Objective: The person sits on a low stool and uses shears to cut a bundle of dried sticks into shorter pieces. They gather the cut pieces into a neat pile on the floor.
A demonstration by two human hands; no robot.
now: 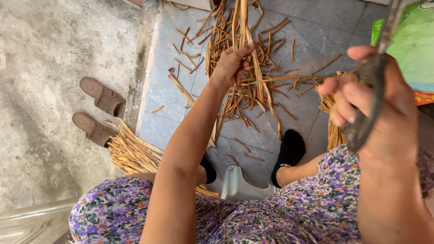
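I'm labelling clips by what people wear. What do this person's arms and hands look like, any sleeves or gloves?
Both arms are bare up to where the frame cuts them off. The left hand and right hand wear no gloves, and no rings, watch or bracelets show.

One printed package at the upper right edge of the frame.

A green bag (pixel 413 45) fills the upper right corner, cut off by the top and right borders, so its full shape cannot be told. Its face is mostly pale to bright green, with a brighter green strip along its left edge, a thin blue band below, and a red and yellow patch at the bottom. It shows no readable label, and no signs or screens appear.
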